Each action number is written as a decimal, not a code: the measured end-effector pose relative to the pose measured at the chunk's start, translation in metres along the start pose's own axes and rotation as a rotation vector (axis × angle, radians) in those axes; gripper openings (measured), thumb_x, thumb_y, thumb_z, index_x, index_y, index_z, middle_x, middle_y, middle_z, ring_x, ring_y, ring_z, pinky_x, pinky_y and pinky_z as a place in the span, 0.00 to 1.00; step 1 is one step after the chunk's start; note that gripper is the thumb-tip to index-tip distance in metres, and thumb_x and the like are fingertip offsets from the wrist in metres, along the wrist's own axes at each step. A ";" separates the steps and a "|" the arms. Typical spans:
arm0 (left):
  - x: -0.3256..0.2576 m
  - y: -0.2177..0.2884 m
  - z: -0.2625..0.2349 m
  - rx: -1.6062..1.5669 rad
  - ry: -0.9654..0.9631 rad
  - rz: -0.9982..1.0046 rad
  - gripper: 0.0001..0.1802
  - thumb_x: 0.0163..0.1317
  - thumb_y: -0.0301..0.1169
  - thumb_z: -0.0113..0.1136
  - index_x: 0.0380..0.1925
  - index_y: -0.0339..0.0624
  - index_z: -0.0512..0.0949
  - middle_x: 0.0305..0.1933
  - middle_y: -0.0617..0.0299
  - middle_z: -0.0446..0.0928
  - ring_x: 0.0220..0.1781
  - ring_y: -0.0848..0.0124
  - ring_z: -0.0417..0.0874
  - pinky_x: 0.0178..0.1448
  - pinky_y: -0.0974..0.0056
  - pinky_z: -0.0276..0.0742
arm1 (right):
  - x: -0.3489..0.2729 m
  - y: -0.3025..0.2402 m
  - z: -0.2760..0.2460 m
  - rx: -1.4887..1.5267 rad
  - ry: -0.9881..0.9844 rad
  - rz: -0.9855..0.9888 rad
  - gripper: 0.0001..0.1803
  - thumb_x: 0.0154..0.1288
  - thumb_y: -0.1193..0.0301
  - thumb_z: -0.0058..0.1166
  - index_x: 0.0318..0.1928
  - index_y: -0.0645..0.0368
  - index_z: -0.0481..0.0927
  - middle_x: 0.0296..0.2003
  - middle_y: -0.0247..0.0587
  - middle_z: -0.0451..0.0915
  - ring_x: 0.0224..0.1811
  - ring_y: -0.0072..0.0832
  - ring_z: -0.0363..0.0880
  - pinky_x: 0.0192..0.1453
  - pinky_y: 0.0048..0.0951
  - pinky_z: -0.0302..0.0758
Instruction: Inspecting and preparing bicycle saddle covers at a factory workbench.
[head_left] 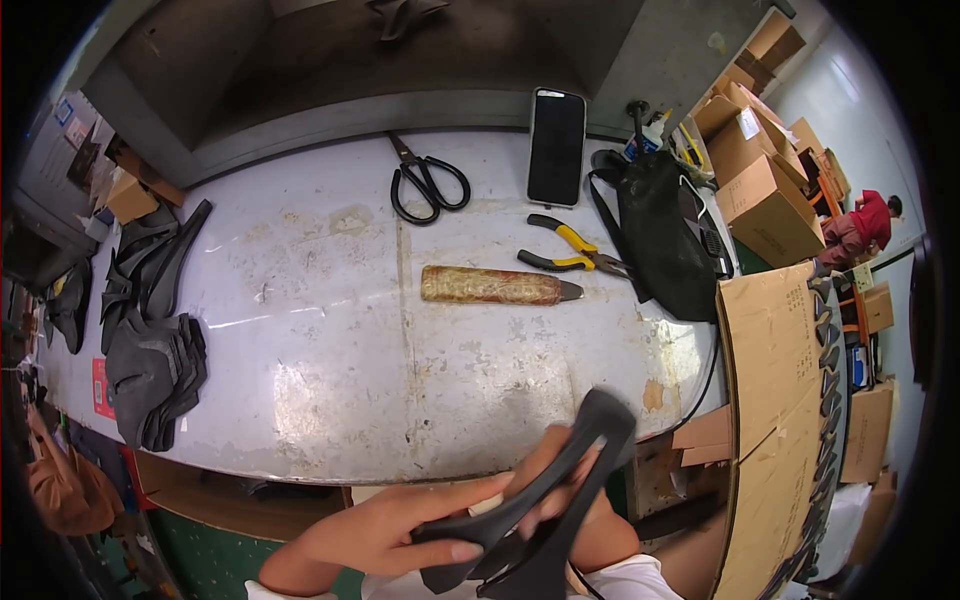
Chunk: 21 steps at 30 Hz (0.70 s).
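Note:
Below the table's front edge, I hold a black shoe (545, 487) tilted, one end raised toward the upper right. My left hand (400, 525) closes on its lower left part, with thumb and fingers on either side. Partly hidden behind the shoe, my right hand (570, 490) grips it from the far side, its fingers bent around it. A small cream-coloured piece (487, 503) shows by the left fingertips; I cannot make out what it is. On the table, the nearest tool is a short knife (490, 286) with a brown wrapped handle.
Yellow-and-black pliers (572, 245), black-handled scissors (430, 185), a phone (556, 148) and a black bag (665, 235) lie farther back. Stacked dark shoe pieces (155, 375) occupy the table's left. At right stands a cardboard sheet (770, 400) beside a row of black shoes (826, 400); a person (868, 228) is beyond.

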<state>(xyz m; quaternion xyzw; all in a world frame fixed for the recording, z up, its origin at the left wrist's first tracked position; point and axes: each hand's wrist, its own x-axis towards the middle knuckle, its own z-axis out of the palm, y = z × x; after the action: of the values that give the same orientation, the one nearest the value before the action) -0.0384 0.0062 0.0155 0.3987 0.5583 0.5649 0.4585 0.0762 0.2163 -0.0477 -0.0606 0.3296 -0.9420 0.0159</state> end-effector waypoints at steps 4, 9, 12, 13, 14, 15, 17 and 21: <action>-0.001 -0.006 0.005 0.016 0.103 -0.006 0.30 0.62 0.22 0.61 0.65 0.32 0.67 0.44 0.51 0.83 0.42 0.72 0.84 0.47 0.71 0.76 | -0.003 0.008 0.026 -0.121 0.274 0.213 0.23 0.46 0.76 0.75 0.42 0.64 0.77 0.33 0.41 0.84 0.34 0.26 0.83 0.38 0.26 0.78; -0.001 -0.009 0.012 -0.237 0.227 0.016 0.27 0.64 0.21 0.58 0.63 0.29 0.68 0.52 0.51 0.81 0.50 0.72 0.81 0.55 0.69 0.73 | -0.004 0.008 0.022 0.058 0.243 0.474 0.26 0.44 0.70 0.77 0.44 0.66 0.81 0.35 0.37 0.83 0.38 0.23 0.80 0.43 0.25 0.75; 0.000 -0.006 0.014 -0.273 0.222 0.013 0.27 0.64 0.21 0.57 0.64 0.29 0.68 0.53 0.51 0.80 0.51 0.73 0.80 0.56 0.69 0.73 | 0.006 0.009 0.031 0.065 0.253 0.409 0.27 0.43 0.67 0.77 0.43 0.67 0.81 0.35 0.37 0.83 0.39 0.25 0.80 0.44 0.26 0.74; 0.000 -0.006 0.014 -0.299 0.210 0.007 0.27 0.64 0.21 0.57 0.64 0.29 0.68 0.54 0.51 0.79 0.52 0.73 0.79 0.56 0.69 0.72 | 0.005 0.011 0.030 0.067 0.253 0.411 0.27 0.43 0.67 0.77 0.43 0.67 0.81 0.35 0.37 0.83 0.39 0.25 0.80 0.44 0.26 0.74; -0.001 -0.006 0.013 -0.299 0.212 0.005 0.27 0.64 0.21 0.57 0.64 0.29 0.68 0.54 0.51 0.79 0.52 0.73 0.79 0.56 0.69 0.72 | 0.004 0.015 0.026 0.052 0.258 0.420 0.27 0.43 0.69 0.77 0.43 0.67 0.81 0.36 0.38 0.83 0.40 0.25 0.80 0.45 0.26 0.73; -0.001 -0.006 0.012 -0.273 0.200 -0.013 0.26 0.64 0.21 0.57 0.64 0.29 0.68 0.54 0.51 0.79 0.51 0.73 0.80 0.56 0.69 0.73 | 0.002 0.017 0.024 0.034 0.265 0.426 0.26 0.42 0.70 0.77 0.43 0.67 0.81 0.36 0.38 0.83 0.40 0.26 0.80 0.46 0.26 0.73; -0.003 -0.007 0.010 -0.248 0.186 -0.029 0.26 0.64 0.21 0.57 0.64 0.29 0.68 0.54 0.51 0.80 0.51 0.73 0.80 0.55 0.69 0.73 | -0.005 0.016 0.019 -0.054 0.240 0.414 0.27 0.46 0.63 0.76 0.43 0.68 0.81 0.37 0.38 0.83 0.41 0.26 0.79 0.46 0.26 0.73; -0.001 -0.006 0.008 -0.205 0.093 -0.051 0.26 0.65 0.21 0.58 0.64 0.32 0.69 0.52 0.52 0.81 0.46 0.73 0.82 0.50 0.71 0.75 | -0.002 0.015 0.028 -0.171 0.384 0.289 0.44 0.56 0.31 0.54 0.27 0.69 0.80 0.21 0.45 0.81 0.22 0.31 0.81 0.26 0.26 0.75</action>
<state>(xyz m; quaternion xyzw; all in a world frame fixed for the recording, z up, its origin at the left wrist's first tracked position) -0.0298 0.0076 0.0096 0.3087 0.5282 0.6252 0.4847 0.0816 0.1878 -0.0355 0.1658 0.4102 -0.8930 0.0824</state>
